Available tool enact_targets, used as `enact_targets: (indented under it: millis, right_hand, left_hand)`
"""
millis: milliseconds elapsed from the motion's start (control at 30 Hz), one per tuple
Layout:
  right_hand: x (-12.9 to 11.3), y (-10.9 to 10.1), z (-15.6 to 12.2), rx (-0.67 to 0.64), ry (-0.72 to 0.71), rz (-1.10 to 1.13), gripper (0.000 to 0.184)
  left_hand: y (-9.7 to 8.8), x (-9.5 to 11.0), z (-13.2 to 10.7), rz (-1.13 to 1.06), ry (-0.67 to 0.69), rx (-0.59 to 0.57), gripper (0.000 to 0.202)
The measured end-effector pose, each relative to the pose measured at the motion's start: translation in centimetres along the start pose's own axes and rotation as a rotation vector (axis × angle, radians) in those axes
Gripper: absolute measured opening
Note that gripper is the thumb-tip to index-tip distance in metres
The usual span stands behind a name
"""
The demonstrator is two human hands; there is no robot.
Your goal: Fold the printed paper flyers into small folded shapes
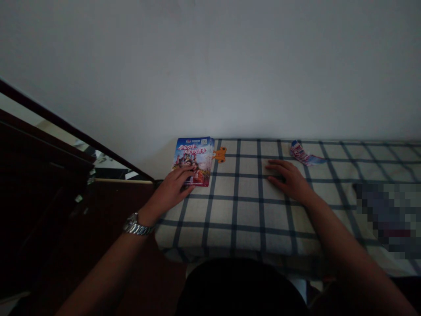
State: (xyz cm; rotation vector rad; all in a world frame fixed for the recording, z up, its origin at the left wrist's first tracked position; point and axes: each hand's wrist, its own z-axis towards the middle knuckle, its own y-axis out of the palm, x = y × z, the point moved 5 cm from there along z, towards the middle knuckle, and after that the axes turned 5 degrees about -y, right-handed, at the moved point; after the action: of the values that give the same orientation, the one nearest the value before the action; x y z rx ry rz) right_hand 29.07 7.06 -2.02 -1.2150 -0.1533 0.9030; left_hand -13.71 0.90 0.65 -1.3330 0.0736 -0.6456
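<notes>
A stack of printed flyers (194,153) lies at the left end of the checked cloth (248,210), close to the wall. My left hand (176,184), with a metal watch at its wrist, rests on the lower part of the top flyer, fingers stretched out. On the cloth to the right lies my right hand (289,180), fingers extended and apart, holding nothing. Just beyond it is a crumpled piece of printed paper (304,156). An orange bear-shaped figure (219,154) shows beside the flyers' right edge.
A plain white wall (210,70) runs along the cloth's far side. On the right lies a dark object (388,219), blurred into blocks. Dark wooden furniture (36,202) stands at the left, with small paper scraps near it.
</notes>
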Motion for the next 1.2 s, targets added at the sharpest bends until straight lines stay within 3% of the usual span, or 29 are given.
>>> enact_targets:
  millis: [200, 633, 767, 867, 1067, 1200]
  right_hand:
    - [-0.2, -0.1, 0.1, 0.008, -0.008, 0.009, 0.037]
    - [-0.5, -0.2, 0.2, 0.009, 0.009, 0.013, 0.036]
    - [-0.4, -0.2, 0.2, 0.018, 0.009, 0.033, 0.036]
    - [-0.4, -0.2, 0.3, 0.043, 0.021, 0.068, 0.037]
    - [-0.6, -0.8, 0.3, 0.105, 0.08, 0.131, 0.036]
    - [-0.7, -0.9, 0.3, 0.129, 0.089, 0.144, 0.036]
  left_hand:
    - [-0.3, 0.0, 0.0, -0.058, -0.04, -0.035, 0.028]
    - [-1.7, 0.5, 0.9, -0.103, -0.195, 0.048, 0.027]
    - [-2.4, 3.1, 1.8, -0.034, -0.135, 0.137, 0.027]
    - [-1.8, 6.2, 3.1, -0.011, -0.026, 0.158, 0.023]
    - [2.3, 12.6, 5.9, -0.079, 0.201, 0.105, 0.019]
    - [5.6, 15.1, 7.1, -0.096, 0.265, -0.013, 0.023]
